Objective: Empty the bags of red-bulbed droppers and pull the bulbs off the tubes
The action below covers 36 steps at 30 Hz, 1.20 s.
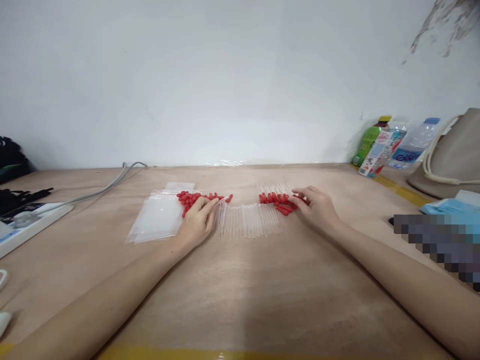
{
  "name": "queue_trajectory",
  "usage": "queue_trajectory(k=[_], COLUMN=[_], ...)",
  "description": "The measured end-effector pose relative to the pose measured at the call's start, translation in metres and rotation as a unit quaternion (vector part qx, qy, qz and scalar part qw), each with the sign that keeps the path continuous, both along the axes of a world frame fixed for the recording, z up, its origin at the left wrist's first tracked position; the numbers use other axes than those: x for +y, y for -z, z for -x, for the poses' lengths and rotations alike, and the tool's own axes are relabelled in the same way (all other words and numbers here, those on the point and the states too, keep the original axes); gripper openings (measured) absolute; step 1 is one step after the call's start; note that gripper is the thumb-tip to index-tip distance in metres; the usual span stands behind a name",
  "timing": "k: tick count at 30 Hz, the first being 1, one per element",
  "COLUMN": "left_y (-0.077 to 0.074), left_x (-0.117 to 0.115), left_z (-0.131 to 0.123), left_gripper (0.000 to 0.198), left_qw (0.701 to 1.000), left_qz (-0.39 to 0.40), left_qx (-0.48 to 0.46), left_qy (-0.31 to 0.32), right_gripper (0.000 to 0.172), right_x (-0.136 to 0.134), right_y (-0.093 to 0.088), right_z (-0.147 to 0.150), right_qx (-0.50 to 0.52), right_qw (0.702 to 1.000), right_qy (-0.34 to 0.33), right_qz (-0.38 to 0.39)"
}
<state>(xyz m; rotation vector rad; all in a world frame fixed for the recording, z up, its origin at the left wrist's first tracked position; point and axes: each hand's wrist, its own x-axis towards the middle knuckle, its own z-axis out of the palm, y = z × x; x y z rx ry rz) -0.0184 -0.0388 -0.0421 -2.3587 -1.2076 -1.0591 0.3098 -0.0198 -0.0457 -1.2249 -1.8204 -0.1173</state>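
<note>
My left hand (198,222) is closed in a pinch on a thin clear glass tube (224,201), which points up and to the right. Just behind that hand lies a pile of red rubber bulbs (187,198). A row of clear glass tubes (249,221) is laid side by side between my hands. My right hand (313,205) has its fingers bent round a red bulb at the right end of a row of droppers (272,197). These droppers have red bulbs toward me and their clear tubes pointing at the wall. Two loose-looking red bulbs (283,209) lie in front of them.
Clear plastic bags (159,215) lie left of the pile. A grey cable (112,182) runs to a white power strip (37,225) at the left. Bottles (378,145), a beige bag (450,155) and a blue mask (446,205) are at the right. A white wall (232,90) borders the table.
</note>
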Motion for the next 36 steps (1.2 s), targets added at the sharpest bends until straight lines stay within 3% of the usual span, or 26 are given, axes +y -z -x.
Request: queue_trajectory(k=[4, 8, 16, 21, 24, 31, 36], left_y=[0.002, 0.004, 0.004, -0.008, -0.011, -0.005, -0.005], left_x=[-0.001, 0.000, -0.009, -0.015, -0.012, 0.004, 0.005], left_z=[-0.003, -0.002, -0.007, -0.003, 0.001, 0.009, 0.011], left_gripper=[0.023, 0.016, 0.020, 0.048, 0.062, 0.046, 0.044], left_qw=[1.000, 0.999, 0.995, 0.987, 0.967, 0.951, 0.954], left_qz=[0.000, 0.030, 0.094, 0.118, 0.160, 0.229, 0.226], left_qx=[0.000, 0.003, -0.008, 0.070, 0.144, 0.135, 0.114], left_qy=[-0.004, -0.014, 0.024, 0.081, 0.135, 0.160, 0.161], right_gripper=[0.018, 0.014, 0.021, 0.016, 0.011, 0.008, 0.015], right_x=[0.006, 0.007, 0.002, 0.001, 0.001, -0.001, 0.000], right_y=[-0.007, -0.008, -0.006, -0.005, -0.003, -0.002, -0.001], right_z=[-0.010, -0.011, -0.004, -0.004, -0.005, -0.004, -0.001], right_qx=[0.030, 0.033, 0.001, 0.014, 0.007, -0.040, -0.064], right_qw=[0.996, 0.993, 0.994, 0.993, 0.996, 0.996, 0.997], right_qy=[0.029, 0.042, 0.002, 0.002, 0.013, 0.029, -0.022], right_qz=[0.081, 0.104, 0.106, 0.118, 0.090, 0.068, 0.048])
